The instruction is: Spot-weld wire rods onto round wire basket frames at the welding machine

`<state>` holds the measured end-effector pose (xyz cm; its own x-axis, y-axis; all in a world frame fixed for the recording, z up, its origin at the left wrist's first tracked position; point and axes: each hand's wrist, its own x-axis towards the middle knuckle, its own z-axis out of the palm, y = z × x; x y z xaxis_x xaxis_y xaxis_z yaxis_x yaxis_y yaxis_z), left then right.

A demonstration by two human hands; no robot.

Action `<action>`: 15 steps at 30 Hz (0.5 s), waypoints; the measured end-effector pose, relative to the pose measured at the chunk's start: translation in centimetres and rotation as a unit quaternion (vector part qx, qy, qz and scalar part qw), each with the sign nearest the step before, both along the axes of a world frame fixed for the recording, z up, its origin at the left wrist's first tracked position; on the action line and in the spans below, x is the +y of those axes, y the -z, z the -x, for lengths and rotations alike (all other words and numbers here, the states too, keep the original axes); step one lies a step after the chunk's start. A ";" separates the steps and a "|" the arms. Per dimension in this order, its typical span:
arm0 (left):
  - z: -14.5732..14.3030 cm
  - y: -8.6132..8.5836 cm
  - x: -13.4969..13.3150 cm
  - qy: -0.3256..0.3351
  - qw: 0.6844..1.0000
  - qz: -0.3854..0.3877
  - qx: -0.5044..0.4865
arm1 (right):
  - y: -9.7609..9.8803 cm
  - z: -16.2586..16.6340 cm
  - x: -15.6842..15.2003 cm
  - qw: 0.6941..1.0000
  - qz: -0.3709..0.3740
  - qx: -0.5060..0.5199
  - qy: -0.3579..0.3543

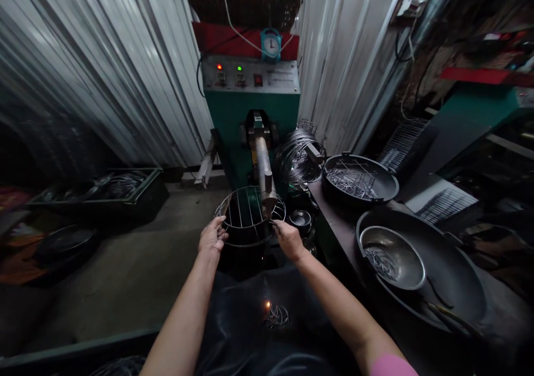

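Note:
A round wire rack (242, 227) is held level under the arm of a green spot-welding machine (225, 106). My left hand (213, 234) is closed on the rack's left rim. Near the machine's electrode tip (267, 203), my right hand (288, 237) pinches at the rack's right side; whether it also grips a small wire piece there is hidden by the fingers. On the dark apron (237, 320) over my lap lie several bent wire pieces (277, 316), with a bright orange spark beside them.
On a bench to the right stand a black pan (392, 189) of wire pieces and a larger wok (459, 287) holding a metal bowl (409, 242). Wire coils (298, 156) hang beside the machine. A green bin (137, 198) stands on the floor at left.

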<state>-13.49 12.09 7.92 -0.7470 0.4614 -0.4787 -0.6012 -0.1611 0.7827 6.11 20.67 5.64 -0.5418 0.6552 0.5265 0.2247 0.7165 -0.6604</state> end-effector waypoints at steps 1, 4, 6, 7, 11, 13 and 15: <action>0.0 0.1 0.0 0.003 1.000 -0.003 -0.001 | 0.0 -0.1 0.0 1.000 0.015 0.009 -0.006; 0.2 0.3 -0.3 0.021 1.000 -0.017 -0.007 | 0.5 -1.5 -0.2 0.988 0.131 0.086 0.001; 0.4 0.5 -0.4 0.048 0.998 -0.027 -0.011 | 1.4 -3.3 -0.7 0.959 0.251 0.129 0.031; 0.6 0.6 -0.5 0.062 0.998 -0.029 -0.012 | 1.9 -4.4 -1.0 0.938 0.314 0.138 0.047; 1.1 0.9 -0.5 0.091 0.996 -0.005 -0.012 | 3.8 -7.6 -2.3 0.856 0.497 0.133 0.055; 1.2 1.0 -0.4 0.093 0.996 0.003 -0.014 | 3.7 -7.8 -2.5 0.848 0.512 0.133 0.039; 1.2 0.9 -0.3 0.093 0.995 0.003 -0.018 | 3.1 -7.4 -2.2 0.869 0.480 0.117 0.032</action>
<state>-14.69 11.76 6.99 -0.6308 0.5872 -0.5072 -0.6479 -0.0389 0.7607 13.47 18.45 2.51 -0.4396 0.8782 -0.1883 0.0224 -0.1988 -0.9798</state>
